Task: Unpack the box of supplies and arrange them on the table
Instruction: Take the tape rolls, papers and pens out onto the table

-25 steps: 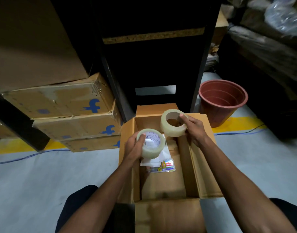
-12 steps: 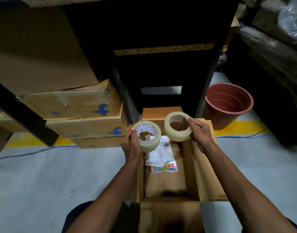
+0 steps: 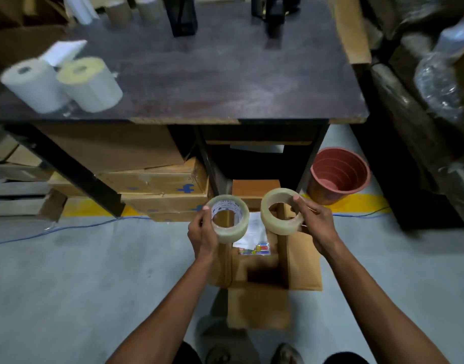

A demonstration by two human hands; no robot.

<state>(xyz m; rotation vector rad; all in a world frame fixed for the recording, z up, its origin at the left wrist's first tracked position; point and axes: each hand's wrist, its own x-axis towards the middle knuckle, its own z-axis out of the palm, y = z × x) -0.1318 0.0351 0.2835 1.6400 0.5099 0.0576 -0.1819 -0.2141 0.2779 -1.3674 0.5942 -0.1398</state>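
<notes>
Left hand (image 3: pixel 202 236) and right hand (image 3: pixel 315 222) each pinch a clear tape roll (image 3: pixel 228 219) (image 3: pixel 281 212) by the rim — light, stiff, probably slick; fingers through the core would grip safer

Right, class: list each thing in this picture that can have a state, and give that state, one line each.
Cardboard box: open, on the floor, packet still inside.
Left tape roll: held in the left hand, above the box.
Right tape roll: held in the right hand.
Two paper rolls: standing on the table.
Flower pot: upright, empty.

Bare forearms, no sleeves; dark trousers (image 3: pixel 343 358) and worn shoes (image 3: pixel 287 354) below
</notes>
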